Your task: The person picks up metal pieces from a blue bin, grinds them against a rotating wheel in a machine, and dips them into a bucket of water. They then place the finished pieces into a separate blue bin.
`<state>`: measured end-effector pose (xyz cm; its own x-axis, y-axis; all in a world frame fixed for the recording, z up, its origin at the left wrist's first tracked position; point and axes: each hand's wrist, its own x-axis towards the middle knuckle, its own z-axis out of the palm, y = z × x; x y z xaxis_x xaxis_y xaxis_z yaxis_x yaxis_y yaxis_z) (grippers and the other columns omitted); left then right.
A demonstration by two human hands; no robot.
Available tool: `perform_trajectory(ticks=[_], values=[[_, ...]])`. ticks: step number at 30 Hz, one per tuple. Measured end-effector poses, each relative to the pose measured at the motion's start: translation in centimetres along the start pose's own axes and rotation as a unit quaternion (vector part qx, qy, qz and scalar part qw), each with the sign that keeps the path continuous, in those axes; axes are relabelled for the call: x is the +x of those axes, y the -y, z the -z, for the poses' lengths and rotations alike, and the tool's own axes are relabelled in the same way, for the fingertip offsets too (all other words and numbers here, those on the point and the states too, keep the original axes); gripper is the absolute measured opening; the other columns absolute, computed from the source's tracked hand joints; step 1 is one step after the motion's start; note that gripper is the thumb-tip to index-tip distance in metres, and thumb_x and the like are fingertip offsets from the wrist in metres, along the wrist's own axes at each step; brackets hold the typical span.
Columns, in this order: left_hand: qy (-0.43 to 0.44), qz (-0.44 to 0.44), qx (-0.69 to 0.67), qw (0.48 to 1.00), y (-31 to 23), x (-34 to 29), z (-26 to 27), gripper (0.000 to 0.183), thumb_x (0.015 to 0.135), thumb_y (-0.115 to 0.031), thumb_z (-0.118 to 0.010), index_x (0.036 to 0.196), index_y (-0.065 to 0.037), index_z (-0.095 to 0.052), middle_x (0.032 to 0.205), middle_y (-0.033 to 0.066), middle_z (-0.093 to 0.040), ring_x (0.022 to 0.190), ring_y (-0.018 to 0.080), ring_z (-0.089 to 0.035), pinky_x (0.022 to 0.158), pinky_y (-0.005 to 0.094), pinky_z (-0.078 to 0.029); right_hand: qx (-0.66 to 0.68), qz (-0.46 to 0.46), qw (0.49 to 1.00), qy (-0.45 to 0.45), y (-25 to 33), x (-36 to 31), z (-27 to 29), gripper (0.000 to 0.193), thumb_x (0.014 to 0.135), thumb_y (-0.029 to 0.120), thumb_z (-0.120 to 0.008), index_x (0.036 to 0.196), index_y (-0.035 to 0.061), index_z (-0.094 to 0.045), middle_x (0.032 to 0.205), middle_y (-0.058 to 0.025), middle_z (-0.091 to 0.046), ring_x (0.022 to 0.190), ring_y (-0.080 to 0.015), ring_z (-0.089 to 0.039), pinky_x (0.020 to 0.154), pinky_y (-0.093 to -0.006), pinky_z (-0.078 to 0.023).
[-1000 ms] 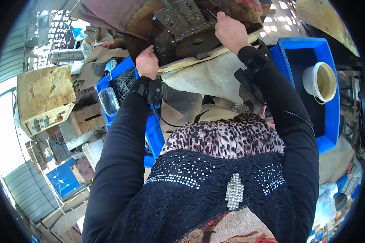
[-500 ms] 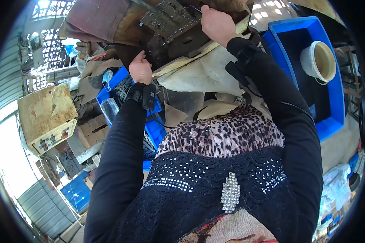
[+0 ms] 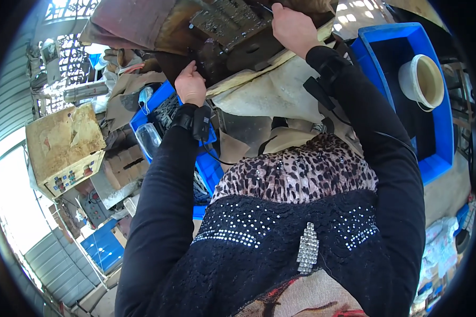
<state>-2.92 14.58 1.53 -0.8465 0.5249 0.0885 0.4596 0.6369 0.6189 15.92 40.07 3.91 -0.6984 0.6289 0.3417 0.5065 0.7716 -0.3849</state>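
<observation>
In front of me is a worn, dark work surface (image 3: 248, 58) with a wet-looking metal plate (image 3: 230, 24) on it, dotted with small droplets or bits. My right hand (image 3: 295, 30) is closed at the plate's right side, gripping a thin metal tool (image 3: 263, 7) whose far end is out of clear sight. At the surface's near left edge lies my left hand (image 3: 190, 85), fingers partly stretched and loosely apart, with nothing visible in them. A pale sheet (image 3: 272, 92) hangs below the padded front edge.
To the right stands a blue tub (image 3: 433, 153) with a white bucket (image 3: 427, 82) in it. Blue crates (image 3: 209, 166) holding dark metal parts and a clear container (image 3: 148, 138) are at the left. Farther left is a stained control box (image 3: 63, 142). A brown cover (image 3: 127, 24) drapes the upper left.
The whole view has shifted slightly, so most things sit a little farther right. Both hands keep nearly the same places at the work surface, the right still on the thin tool.
</observation>
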Motion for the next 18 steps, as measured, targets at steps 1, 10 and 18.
perform_trajectory(ticks=[1, 10, 18], values=[[-0.003, 0.007, -0.007, 1.0, -0.2, 0.1, 0.1, 0.038, 0.089, 0.0, -0.046, 0.121, -0.003, -0.065, 0.108, 0.0165, -0.07, 0.06, 0.0187, -0.067, 0.059, 0.0295, -0.055, 0.001, 0.001, 1.0, 0.001, 0.0, 0.1, -0.1, 0.017, 0.091, 0.014, -0.043, 0.09, 0.0024, -0.056, 0.073, -0.0174, -0.065, 0.064, -0.034, -0.066, 0.055, -0.0435, -0.053], [-0.013, 0.032, -0.022, 0.999, -0.6, -0.1, 0.1, 0.035, 0.086, -0.002, -0.049, 0.116, -0.005, -0.067, 0.105, 0.0159, -0.07, 0.062, 0.0203, -0.066, 0.061, 0.0324, -0.055, -0.004, 0.01, 1.0, 0.003, 0.1, 0.2, 0.1, 0.017, 0.091, 0.013, -0.043, 0.089, 0.0022, -0.056, 0.073, -0.0177, -0.065, 0.064, -0.0344, -0.066, 0.055, -0.0441, -0.052], [0.0, 0.022, 0.008, 1.0, -0.3, -0.1, 0.3, 0.038, 0.089, -0.001, -0.045, 0.122, -0.003, -0.064, 0.109, 0.016, -0.07, 0.062, 0.0185, -0.068, 0.061, 0.0303, -0.054, 0.001, 0.009, 1.0, 0.013, 0.7, 0.1, 1.2, 0.017, 0.09, 0.013, -0.043, 0.088, 0.0021, -0.057, 0.073, -0.018, -0.065, 0.065, -0.0348, -0.066, 0.056, -0.0443, -0.052]])
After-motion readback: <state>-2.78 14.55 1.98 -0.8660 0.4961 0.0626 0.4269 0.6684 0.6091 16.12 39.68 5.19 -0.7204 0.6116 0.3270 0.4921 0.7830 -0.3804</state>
